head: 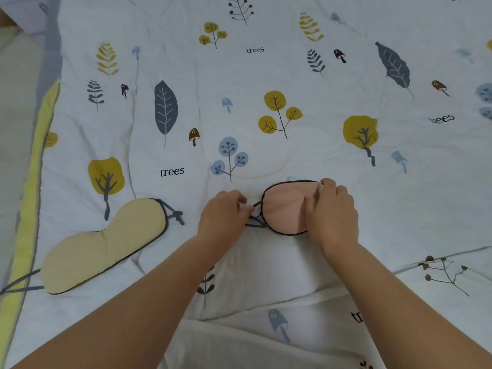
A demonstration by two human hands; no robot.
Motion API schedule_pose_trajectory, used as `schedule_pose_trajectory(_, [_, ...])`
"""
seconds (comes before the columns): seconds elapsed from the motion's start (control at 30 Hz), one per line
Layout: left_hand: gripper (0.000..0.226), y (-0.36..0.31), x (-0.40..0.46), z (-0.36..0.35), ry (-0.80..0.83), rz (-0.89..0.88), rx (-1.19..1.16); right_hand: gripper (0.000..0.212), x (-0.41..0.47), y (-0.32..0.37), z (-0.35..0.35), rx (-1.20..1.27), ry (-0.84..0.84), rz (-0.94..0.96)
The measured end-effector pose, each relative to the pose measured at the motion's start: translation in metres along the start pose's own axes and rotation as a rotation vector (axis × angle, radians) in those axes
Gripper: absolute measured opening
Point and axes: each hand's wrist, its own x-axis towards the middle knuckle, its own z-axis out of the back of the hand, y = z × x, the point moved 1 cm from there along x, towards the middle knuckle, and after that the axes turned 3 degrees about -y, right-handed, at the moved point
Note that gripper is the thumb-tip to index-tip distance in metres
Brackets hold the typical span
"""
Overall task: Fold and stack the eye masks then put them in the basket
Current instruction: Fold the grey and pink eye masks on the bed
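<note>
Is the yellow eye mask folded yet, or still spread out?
Spread out. The yellow eye mask lies flat at full length on the quilt, both lobes showing, straps trailing from each end. Neither hand touches it.

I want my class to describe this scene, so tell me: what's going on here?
A person is folding eye masks on a leaf-print quilt. The pink mask looks folded in half; the right hand presses its folded side while the left hand gathers its dark strap. The beige mask lies flat and unfolded to the left, untouched. No basket is in view.
</note>
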Motion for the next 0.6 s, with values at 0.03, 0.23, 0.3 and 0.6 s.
schedule_pose_trajectory(0.03, [0.027,0.000,-0.003,0.001,-0.001,-0.009,0.003,0.046,-0.003,0.002,0.002,-0.025,-0.023,0.022])
schedule_pose_trajectory(0.23, [0.023,0.002,-0.020,0.016,0.026,-0.046,0.002,0.034,-0.030,0.021,0.011,-0.153,-0.029,0.248])
schedule_pose_trajectory(0.3, [0.023,0.007,-0.027,0.025,0.034,-0.038,0.002,0.028,-0.041,0.031,0.008,-0.142,0.037,0.384])
schedule_pose_trajectory(0.6, [0.022,0.063,-0.052,0.072,-0.002,0.059,0.066,0.023,-0.080,0.094,-0.018,-0.172,0.199,0.683])
